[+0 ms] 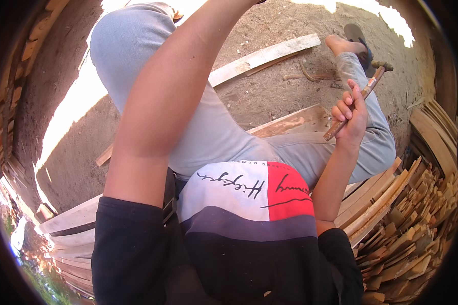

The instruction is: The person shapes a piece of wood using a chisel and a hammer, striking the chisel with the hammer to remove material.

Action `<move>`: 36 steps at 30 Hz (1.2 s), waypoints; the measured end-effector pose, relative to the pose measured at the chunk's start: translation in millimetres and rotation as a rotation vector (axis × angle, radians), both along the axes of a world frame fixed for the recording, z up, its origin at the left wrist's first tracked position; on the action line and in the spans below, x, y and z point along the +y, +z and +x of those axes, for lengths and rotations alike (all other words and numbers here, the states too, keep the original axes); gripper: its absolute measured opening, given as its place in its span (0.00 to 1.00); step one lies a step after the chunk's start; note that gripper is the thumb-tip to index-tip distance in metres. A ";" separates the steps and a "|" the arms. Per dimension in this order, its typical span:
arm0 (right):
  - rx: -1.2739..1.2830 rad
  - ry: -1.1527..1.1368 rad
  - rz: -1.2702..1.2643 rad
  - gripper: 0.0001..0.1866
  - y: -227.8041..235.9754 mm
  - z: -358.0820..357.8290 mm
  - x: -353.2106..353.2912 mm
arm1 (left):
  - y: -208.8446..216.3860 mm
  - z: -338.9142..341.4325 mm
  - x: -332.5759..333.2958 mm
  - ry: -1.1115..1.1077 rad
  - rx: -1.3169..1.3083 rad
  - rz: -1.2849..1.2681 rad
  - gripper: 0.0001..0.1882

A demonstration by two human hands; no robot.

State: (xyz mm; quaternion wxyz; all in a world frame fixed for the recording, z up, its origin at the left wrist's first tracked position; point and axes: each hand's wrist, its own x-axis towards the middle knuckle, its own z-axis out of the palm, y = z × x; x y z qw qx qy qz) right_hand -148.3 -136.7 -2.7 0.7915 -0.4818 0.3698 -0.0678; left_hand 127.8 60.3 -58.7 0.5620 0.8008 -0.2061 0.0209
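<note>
My right hand [352, 113] is closed round the brown handle of a hammer [374, 81]. The hammer tilts up to the right, its small metal head near my sandalled foot, and the handle's butt sticks out below my fingers. My left arm [173, 76] stretches up across my bent left knee and leaves the picture at the top edge. That hand is out of sight, with only a bit of a dark band showing at the wrist.
A pale plank [264, 58] lies on the sandy ground ahead of me. Another board [295, 122] lies behind my right leg. Many cut wood pieces [412, 249] are heaped at the right, beside long slats [376, 198]. More boards [74, 218] lie at the left.
</note>
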 end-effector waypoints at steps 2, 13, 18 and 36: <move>-0.053 0.020 0.026 0.13 -0.4 3.3 6.7 | -13.2 1.4 3.9 -0.019 0.048 -0.020 0.25; -0.127 0.060 -0.042 0.18 -3.8 14.4 13.0 | -29.5 0.3 0.9 0.187 0.089 0.072 0.31; -0.100 0.054 0.021 0.19 -11.7 10.4 10.8 | -54.3 4.0 -14.2 -0.073 0.703 -0.024 0.29; 0.178 0.050 -0.075 0.18 -48.8 21.1 7.4 | -163.3 -18.0 -65.5 -0.080 1.001 0.040 0.27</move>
